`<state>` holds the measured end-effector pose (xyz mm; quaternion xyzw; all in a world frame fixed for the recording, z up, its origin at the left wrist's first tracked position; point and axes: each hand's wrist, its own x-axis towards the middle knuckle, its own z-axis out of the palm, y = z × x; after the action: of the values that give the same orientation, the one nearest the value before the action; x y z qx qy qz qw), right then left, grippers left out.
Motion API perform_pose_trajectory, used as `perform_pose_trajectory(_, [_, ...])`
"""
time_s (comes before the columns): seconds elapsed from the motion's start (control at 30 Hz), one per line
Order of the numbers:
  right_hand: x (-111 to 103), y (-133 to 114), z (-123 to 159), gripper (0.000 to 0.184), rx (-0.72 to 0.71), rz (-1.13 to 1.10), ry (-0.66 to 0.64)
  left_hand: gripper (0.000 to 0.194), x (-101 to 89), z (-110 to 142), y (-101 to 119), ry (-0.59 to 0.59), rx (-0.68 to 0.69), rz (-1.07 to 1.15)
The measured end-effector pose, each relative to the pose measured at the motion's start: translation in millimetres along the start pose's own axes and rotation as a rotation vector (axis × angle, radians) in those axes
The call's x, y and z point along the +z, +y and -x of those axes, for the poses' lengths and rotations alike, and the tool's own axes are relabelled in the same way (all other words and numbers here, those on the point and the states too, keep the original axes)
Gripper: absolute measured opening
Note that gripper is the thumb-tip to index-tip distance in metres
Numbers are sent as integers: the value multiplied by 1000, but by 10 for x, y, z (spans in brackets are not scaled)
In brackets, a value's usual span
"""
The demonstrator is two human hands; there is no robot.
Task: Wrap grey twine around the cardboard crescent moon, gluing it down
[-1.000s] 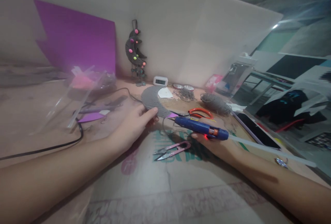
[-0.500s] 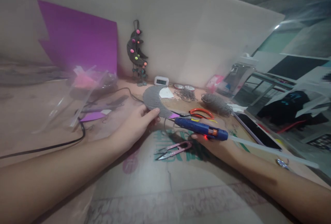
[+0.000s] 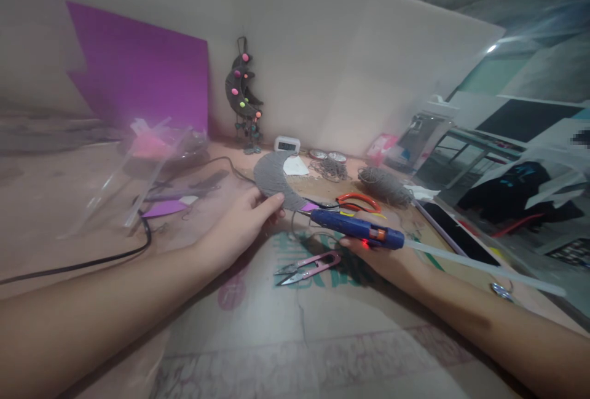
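Observation:
Between thumb and fingers, my left hand (image 3: 251, 214) grips a crescent moon wrapped in grey yarn (image 3: 274, 179). Its lower tip shows a bit of uncovered purple. A blue hot glue gun (image 3: 354, 227) is in my right hand (image 3: 375, 250), with a red light glowing and a long clear glue stick (image 3: 483, 268) sticking out of its back. The gun's nozzle is at the lower tip of the moon; whether it touches I cannot tell. Pink thread snips (image 3: 313, 265) lie below, on the cardboard. A strand of grey yarn hangs near the nozzle.
Behind stand a small white digital clock (image 3: 286, 144), a grey yarn skein (image 3: 385, 185) and orange-handled pliers (image 3: 359, 202). A finished moon hanging (image 3: 242, 88) is on the wall beside a purple sheet (image 3: 147, 67). Clear glue sticks (image 3: 157, 177) lie left, a phone (image 3: 456, 233) right.
Almost nothing differs. Both hands, the moon and the glue gun keep their places; the whole view has shifted very slightly.

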<state>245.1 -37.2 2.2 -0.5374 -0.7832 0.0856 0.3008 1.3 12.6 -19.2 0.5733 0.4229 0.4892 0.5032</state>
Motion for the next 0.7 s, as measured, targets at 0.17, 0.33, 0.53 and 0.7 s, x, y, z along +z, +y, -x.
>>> perform_pose_trajectory(0.17, [-23, -40, -13, 16, -18, -14, 19, 27, -1, -3, -1, -3, 10, -19])
perform_pose_trajectory(0.33, [-35, -33, -22, 15, 22, -41, 2, 28, -6, -2, -22, 1, -2, 3])
perform_pose_trajectory(0.53, [-37, 1, -29, 16, 44, -31, 18, 28, -3, -7, -31, 2, -41, 36])
perform_pose_trajectory(0.7, [-41, 2, -40, 17, 31, -25, 53, 27, 16, 1, 11, 10, -64, 69])
